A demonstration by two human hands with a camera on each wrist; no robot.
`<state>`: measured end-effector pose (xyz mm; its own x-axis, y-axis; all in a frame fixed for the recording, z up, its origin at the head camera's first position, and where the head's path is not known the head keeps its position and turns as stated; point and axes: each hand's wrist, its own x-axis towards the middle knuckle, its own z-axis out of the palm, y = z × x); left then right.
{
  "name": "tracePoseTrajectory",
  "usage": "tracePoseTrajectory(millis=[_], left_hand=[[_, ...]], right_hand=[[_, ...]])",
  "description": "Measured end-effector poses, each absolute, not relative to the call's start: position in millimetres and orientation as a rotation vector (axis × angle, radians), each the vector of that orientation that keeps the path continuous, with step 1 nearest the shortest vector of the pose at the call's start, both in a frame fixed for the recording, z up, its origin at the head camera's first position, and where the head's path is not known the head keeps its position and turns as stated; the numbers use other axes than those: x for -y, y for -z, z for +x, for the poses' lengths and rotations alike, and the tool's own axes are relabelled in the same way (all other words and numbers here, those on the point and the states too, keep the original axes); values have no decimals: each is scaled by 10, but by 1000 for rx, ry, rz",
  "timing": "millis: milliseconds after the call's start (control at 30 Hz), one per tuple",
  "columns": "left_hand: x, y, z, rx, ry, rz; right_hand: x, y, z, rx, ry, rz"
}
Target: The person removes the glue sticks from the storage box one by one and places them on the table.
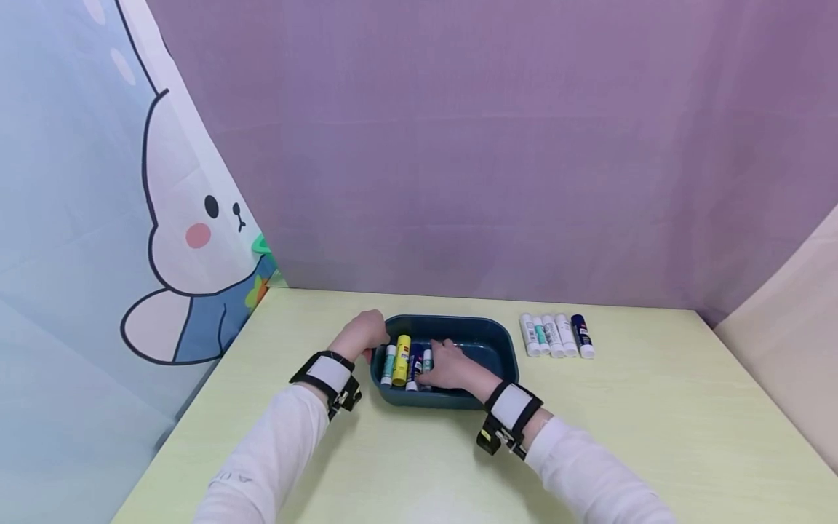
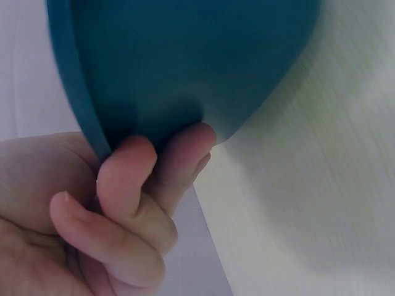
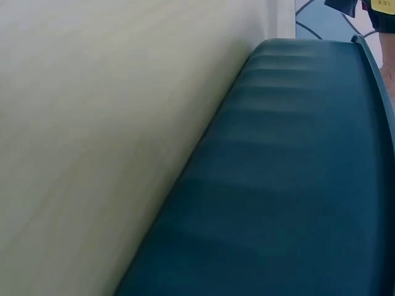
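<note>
A dark teal plastic basin [image 1: 452, 398] stands on the table, its outer wall [image 3: 278, 185] filling much of the right wrist view. My left hand [image 1: 368, 331] grips its left rim, fingertips curled against the outside wall in the left wrist view [image 2: 185, 61]. Inside, at the left, several glue sticks lie side by side: a white-and-teal one [image 1: 389, 365], a yellow one [image 1: 402, 360] and a dark blue one [image 1: 415, 366]. Reaching into the basin, my right hand [image 1: 452, 366] pinches another white-and-teal glue stick [image 1: 428, 359] beside the blue one. The right wrist view hides these fingers behind the wall.
Right of the basin, a row of several glue sticks lies on the table: mostly white ones [image 1: 552, 335], with a dark blue one [image 1: 582, 336] at its right end. A purple cloth [image 1: 491, 160] hangs behind the pale table [image 1: 655, 407].
</note>
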<state>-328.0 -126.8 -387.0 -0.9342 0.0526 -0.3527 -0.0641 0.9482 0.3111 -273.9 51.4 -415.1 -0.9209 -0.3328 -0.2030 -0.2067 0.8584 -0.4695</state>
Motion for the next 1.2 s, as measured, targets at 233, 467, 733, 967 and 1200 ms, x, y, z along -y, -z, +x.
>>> tracePoseTrajectory(millis=[233,467,733,967,1200], left_hand=[[1265,3861,-3270,-2747,-448,-5],[1263,3860,-3263,-2740,-441,-19],[1270,3863,-3265,-2745,-448,-8],[1270,3857,-3263,-2746,-450,-11],[1268,3860,-3260,-2751,-446,-1]], right_hand=[[-477,4136,-2749,-2734,634,-457],[-415,4184,-2766,-2787,616,-476],[-381,4213,-2763,-2819,605,-421],[-390,4210,-2764,-2821,651,-428],[-440,4193,-2776,-2820,690,-445]])
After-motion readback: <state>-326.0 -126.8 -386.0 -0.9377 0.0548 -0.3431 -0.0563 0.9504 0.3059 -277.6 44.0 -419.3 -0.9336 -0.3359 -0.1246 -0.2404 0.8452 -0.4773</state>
